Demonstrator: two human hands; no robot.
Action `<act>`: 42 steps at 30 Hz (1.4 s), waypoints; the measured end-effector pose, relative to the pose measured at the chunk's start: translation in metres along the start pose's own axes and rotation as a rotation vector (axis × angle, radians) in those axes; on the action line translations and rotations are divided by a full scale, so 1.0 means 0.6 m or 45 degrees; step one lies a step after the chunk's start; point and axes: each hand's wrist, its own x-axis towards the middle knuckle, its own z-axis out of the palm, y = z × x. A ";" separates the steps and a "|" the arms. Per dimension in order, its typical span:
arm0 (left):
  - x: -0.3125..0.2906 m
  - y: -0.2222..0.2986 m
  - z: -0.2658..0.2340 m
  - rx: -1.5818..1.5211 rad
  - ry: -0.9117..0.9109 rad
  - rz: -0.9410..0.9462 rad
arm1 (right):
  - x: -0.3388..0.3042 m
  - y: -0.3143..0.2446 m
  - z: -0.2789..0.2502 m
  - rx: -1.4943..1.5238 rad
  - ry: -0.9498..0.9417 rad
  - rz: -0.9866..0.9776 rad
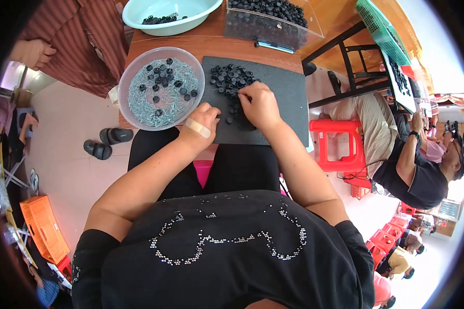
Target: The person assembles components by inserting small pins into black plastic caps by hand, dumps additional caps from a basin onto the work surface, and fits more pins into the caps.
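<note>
A heap of small round black caps point(232, 78) lies on a dark grey mat point(288, 95) in front of me. My right hand point(261, 106) is at the heap's right edge, thumb and fingertips pinched together; whatever is between them is hidden. At the mat's near left edge my left hand point(202, 123), with a plaster on its back, has its fingers curled closed, and I cannot make out what they hold. Beside it stands a round translucent bowl point(122, 98) full of thin silvery metal pieces like screws point(139, 98), with several black caps scattered on top.
Toward the back of the wooden table point(216, 47) stand a pale green basin point(134, 20) and a clear bin point(242, 32) of black caps. A blue-capped pen-like stick point(275, 47) lies before the bin. Another person's hand point(35, 54) shows at left; a red stool point(340, 166) stands at right.
</note>
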 end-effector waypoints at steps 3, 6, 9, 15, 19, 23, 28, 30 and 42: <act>-0.008 0.003 -0.005 -0.058 0.019 0.008 | 0.027 -0.009 0.013 -0.152 -0.139 0.031; -0.021 0.011 -0.010 -0.074 0.021 0.019 | 0.038 -0.018 0.020 -0.270 -0.278 0.055; -0.029 0.012 -0.009 -0.119 0.018 -0.026 | 0.040 -0.019 0.024 -0.298 -0.329 -0.003; -0.026 0.026 -0.025 -0.254 0.005 -0.127 | 0.042 -0.031 0.024 -0.181 -0.162 -0.080; -0.042 0.035 -0.073 -0.440 0.141 -0.225 | 0.050 -0.034 0.032 -0.019 -0.201 0.018; -0.082 0.028 -0.108 -0.568 0.127 -0.457 | 0.059 -0.059 0.030 -0.173 -0.277 0.010; -0.094 0.019 -0.097 -0.632 0.018 -0.522 | 0.085 -0.126 0.056 -0.123 -0.478 -0.360; -0.093 0.013 -0.095 -0.541 0.010 -0.492 | 0.094 -0.125 0.088 -0.230 -0.525 -0.435; -0.100 -0.008 -0.078 -0.632 0.075 -0.526 | 0.117 -0.184 0.115 -0.634 -0.963 -0.275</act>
